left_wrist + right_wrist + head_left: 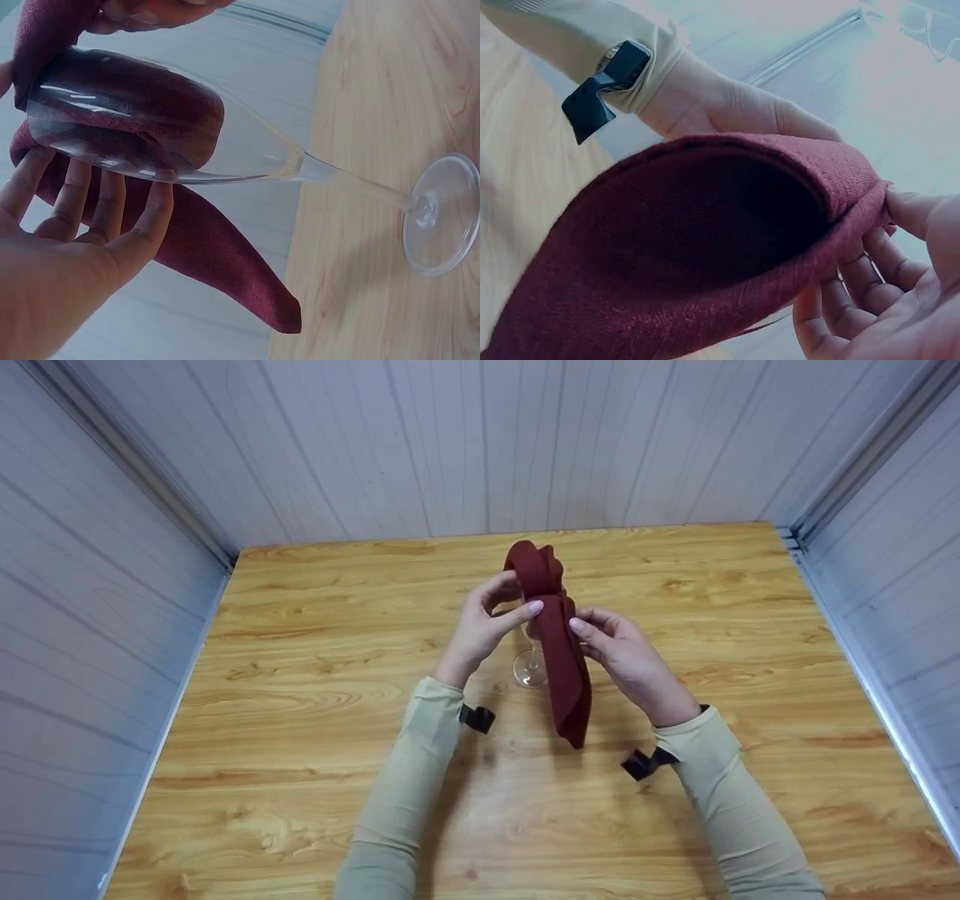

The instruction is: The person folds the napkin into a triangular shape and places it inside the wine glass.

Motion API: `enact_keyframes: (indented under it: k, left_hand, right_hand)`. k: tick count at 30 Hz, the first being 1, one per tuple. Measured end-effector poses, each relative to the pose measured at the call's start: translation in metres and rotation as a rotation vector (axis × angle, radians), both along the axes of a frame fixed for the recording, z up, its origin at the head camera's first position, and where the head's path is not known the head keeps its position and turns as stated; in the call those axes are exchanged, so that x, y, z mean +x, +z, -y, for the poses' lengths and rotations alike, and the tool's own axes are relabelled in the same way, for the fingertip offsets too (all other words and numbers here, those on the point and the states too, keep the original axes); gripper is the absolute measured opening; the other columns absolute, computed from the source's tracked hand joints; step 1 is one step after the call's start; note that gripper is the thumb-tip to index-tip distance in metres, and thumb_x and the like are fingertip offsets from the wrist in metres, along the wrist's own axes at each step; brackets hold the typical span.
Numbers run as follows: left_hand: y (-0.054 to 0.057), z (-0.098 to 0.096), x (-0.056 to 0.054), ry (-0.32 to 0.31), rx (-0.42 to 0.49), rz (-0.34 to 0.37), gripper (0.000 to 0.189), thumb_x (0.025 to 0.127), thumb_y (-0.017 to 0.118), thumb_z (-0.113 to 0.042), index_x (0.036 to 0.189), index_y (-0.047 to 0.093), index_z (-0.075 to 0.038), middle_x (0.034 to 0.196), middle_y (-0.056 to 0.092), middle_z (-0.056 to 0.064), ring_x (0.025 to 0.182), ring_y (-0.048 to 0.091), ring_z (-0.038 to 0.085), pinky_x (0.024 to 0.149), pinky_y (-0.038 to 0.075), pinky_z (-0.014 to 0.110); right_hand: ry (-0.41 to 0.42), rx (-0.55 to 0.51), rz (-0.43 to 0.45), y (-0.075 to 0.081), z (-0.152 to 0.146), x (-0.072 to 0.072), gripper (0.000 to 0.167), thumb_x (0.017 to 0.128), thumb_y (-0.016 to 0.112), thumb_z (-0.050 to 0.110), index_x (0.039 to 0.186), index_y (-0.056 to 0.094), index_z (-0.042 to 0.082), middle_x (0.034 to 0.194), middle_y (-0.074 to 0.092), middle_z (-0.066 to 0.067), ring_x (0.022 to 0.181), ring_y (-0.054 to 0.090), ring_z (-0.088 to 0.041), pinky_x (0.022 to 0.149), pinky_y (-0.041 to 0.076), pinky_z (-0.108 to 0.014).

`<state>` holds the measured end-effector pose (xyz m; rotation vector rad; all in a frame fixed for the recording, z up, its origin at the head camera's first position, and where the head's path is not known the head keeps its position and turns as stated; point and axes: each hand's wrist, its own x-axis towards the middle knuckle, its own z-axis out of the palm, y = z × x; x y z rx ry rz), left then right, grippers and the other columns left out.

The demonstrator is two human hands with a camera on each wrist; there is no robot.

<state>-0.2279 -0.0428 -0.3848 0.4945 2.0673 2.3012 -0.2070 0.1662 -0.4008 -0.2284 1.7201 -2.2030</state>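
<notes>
A dark red cloth napkin [566, 675] is tucked into the bowl of a clear stemmed glass [262, 146], and a long folded end hangs outside it. The glass stands upright on its round foot [530, 669]. My left hand [480, 626] holds the glass and cloth near the rim, thumb on the front of the napkin, fingers along the bowl in the left wrist view. My right hand [626, 656] pinches the napkin's right edge between thumb and fingers. In the right wrist view, the fold gapes into a deep, dark pocket. The napkin covers most of the bowl in the head view.
The wood-grain table [315, 660] lies under both hands. Pale panelled walls [450, 450] enclose it at the back and on both sides. A black wrist camera mount [641, 765] juts from the right sleeve, and another [478, 718] from the left.
</notes>
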Motion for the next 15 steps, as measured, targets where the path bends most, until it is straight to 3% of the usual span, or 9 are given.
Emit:
enact_keyframes:
  k: [4, 9, 15]
  left_hand:
    - [0.0, 0.001, 0.001, -0.003, -0.011, -0.002, 0.042, 0.083, 0.072, -0.005, 0.121, 0.058, 0.006, 0.108, 0.062, 0.007, 0.101, 0.055, 0.022, 0.092, 0.047, 0.04]
    - [0.001, 0.002, 0.001, -0.012, -0.022, -0.008, 0.042, 0.083, 0.073, -0.006, 0.12, 0.059, 0.005, 0.108, 0.062, 0.007, 0.1, 0.055, 0.021, 0.091, 0.048, 0.038]
    - [0.001, 0.003, 0.0, -0.016, -0.008, -0.009, 0.04, 0.083, 0.072, -0.004, 0.12, 0.059, 0.006, 0.106, 0.062, 0.007, 0.099, 0.056, 0.02, 0.091, 0.048, 0.037]
  right_hand:
    - [-0.015, 0.014, -0.048, 0.0, 0.004, -0.002, 0.015, 0.095, 0.061, 0.013, 0.1, 0.058, 0.0, 0.091, 0.063, -0.005, 0.086, 0.059, -0.015, 0.081, 0.048, -0.03]
    - [-0.09, 0.112, -0.16, 0.0, 0.009, -0.006, 0.009, 0.091, 0.064, 0.004, 0.089, 0.056, 0.001, 0.085, 0.058, -0.004, 0.082, 0.055, -0.015, 0.076, 0.046, -0.027]
    - [-0.155, 0.09, -0.174, 0.004, 0.009, -0.011, 0.006, 0.091, 0.064, 0.005, 0.09, 0.059, 0.002, 0.084, 0.06, -0.005, 0.077, 0.058, -0.015, 0.073, 0.05, -0.029]
